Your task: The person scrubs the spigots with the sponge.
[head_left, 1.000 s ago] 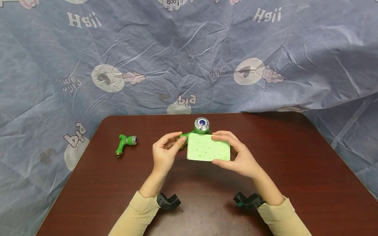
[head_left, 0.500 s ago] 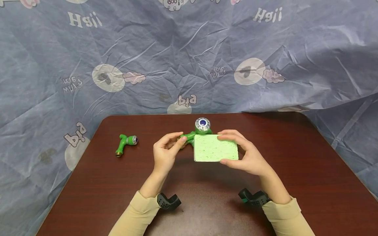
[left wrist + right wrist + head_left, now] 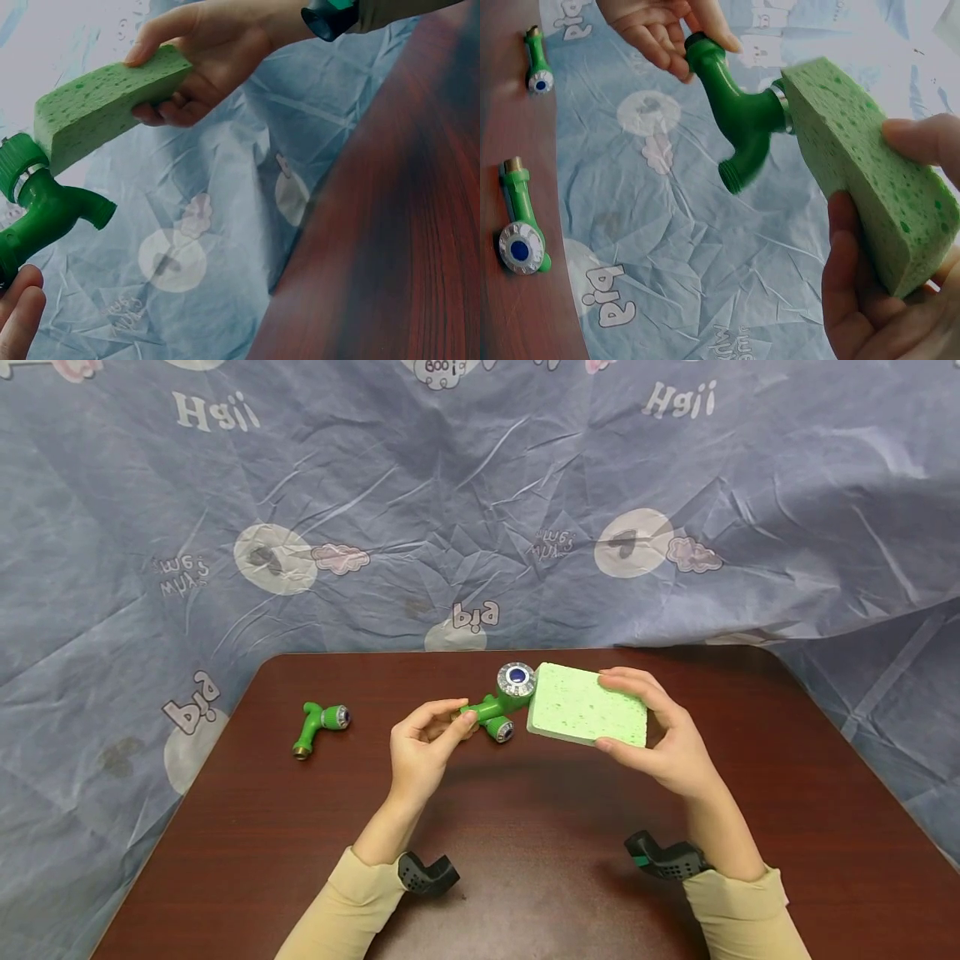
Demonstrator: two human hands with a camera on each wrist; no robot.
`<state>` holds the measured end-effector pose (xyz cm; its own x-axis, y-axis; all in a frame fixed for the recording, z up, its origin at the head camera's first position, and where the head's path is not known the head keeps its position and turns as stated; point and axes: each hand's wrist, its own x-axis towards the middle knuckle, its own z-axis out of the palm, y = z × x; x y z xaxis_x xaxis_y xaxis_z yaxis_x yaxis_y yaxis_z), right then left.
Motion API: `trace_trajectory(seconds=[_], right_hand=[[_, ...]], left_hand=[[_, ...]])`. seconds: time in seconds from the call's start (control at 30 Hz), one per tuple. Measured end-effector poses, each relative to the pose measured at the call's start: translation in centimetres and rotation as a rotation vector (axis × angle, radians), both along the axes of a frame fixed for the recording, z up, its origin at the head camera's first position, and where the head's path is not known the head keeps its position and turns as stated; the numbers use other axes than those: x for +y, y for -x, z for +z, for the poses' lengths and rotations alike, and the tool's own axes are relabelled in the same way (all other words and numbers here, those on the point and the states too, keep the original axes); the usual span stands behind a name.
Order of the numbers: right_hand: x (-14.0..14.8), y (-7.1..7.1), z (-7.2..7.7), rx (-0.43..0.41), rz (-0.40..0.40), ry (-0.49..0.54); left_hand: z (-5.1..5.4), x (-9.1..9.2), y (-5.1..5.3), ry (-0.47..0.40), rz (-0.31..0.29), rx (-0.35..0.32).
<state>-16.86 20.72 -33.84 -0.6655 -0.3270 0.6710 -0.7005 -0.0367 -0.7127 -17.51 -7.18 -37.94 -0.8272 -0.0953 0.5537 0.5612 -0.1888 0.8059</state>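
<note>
My left hand pinches the threaded inlet end of a green faucet above the table. The faucet's silver knob with a blue centre faces up in the head view, and its curved spout shows in the right wrist view. My right hand grips a light green sponge by its right end, thumb on one face and fingers on the other. The sponge's left end meets the knob's side, tilted slightly. In the left wrist view the sponge partly lies behind the green knob.
Two more green faucets lie on the dark red-brown table: one at the left, another behind the held one, its knob partly showing. A blue-grey printed cloth hangs behind the table. Each wrist wears a black camera mount.
My right hand has carried the sponge to the right and a little up, tilting it. More of the held faucet and the one behind it now shows. My left hand has barely moved.
</note>
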Motion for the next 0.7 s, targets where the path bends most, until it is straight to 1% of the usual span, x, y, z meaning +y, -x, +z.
trace_trajectory(seconds=[0.17,0.33,0.43,0.5,0.57,0.7], right_hand=[[-0.19,-0.11,0.07,-0.027,-0.040,0.022],[-0.19,-0.01,-0.06,-0.081,-0.105,0.080],[-0.35,0.12,-0.17,-0.095,-0.121,0.131],[-0.47,0.16,-0.24,-0.109,-0.126,0.146],[-0.53,0.19,-0.33,-0.120,-0.121,0.145],[-0.38,0.24,-0.37,-0.136,-0.117,0.094]], left_hand=[[-0.11,0.20,-0.13,0.001,-0.012,0.002],[-0.09,0.30,-0.24,-0.002,-0.058,0.014],[-0.04,0.33,-0.28,-0.018,-0.088,0.017],[0.03,0.30,-0.30,-0.023,-0.093,0.018],[0.10,0.20,-0.30,-0.033,-0.098,0.017],[0.34,-0.32,-0.19,-0.064,-0.084,0.006]])
